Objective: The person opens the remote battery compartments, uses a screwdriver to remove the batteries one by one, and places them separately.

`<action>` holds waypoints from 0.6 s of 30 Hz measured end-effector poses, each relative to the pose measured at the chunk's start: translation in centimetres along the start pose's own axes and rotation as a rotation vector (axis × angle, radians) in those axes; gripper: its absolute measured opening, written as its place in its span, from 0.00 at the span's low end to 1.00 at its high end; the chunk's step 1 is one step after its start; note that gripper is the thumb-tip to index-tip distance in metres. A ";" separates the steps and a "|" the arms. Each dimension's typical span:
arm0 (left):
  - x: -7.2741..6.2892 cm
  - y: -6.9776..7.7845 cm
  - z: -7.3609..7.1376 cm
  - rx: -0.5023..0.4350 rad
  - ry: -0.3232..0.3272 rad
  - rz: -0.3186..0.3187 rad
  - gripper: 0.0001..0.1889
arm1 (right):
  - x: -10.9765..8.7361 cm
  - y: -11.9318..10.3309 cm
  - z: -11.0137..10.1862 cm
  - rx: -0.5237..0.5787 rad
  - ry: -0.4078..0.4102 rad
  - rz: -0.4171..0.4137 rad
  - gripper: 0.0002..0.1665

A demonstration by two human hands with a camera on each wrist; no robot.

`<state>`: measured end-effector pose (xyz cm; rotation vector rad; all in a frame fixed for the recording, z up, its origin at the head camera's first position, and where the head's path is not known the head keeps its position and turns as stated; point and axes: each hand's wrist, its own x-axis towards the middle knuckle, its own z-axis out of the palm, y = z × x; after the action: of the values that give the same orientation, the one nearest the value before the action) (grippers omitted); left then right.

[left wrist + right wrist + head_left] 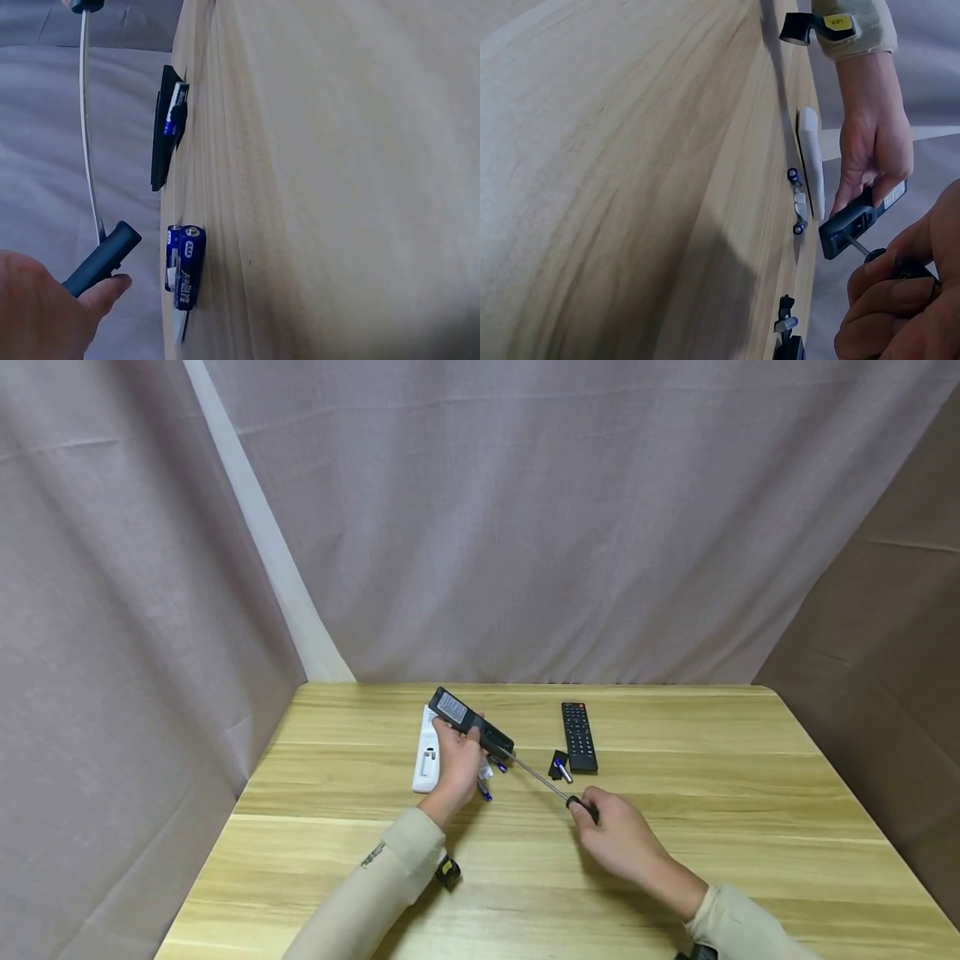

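Note:
Gripped in my left hand (pixel 454 762) is a black remote control (pixel 495 740), its back with a pale label facing up, raised above the table. My right hand (pixel 621 833) holds a screwdriver (pixel 534 774) by its black handle. The long metal shaft slants up to the left, and the tip meets the lower end of the remote. In the right wrist view the remote (pixel 847 229) shows a hollow in its back, where the shaft ends. The left wrist view has the left thumb along the edge of the remote (pixel 105 259).
A white remote (pixel 424 763) lies under the left hand, back up with its battery bay showing. Blue AAA batteries (pixel 190 266) lie beside it. Another black remote (pixel 579 735) rests buttons up to the right, next to a small black cover (pixel 555 771) and a battery (pixel 565 772).

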<state>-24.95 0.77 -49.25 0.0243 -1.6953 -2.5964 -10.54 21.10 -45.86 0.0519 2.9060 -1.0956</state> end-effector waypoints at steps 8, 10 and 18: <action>0.3 0.3 -0.3 0.024 -0.006 -0.006 0.21 | -0.3 0.4 -0.3 -0.006 0.008 0.008 0.14; 0.3 0.5 -0.4 0.058 0.005 -0.013 0.18 | -0.4 0.5 -0.5 -0.003 0.016 0.008 0.13; 1.3 0.7 -0.2 0.202 -0.016 -0.038 0.10 | -0.6 1.0 -1.3 0.031 0.049 0.014 0.13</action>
<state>-26.19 0.27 -48.62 0.0425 -1.9738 -2.4459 -9.88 22.67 -45.53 0.1008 2.9272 -1.1535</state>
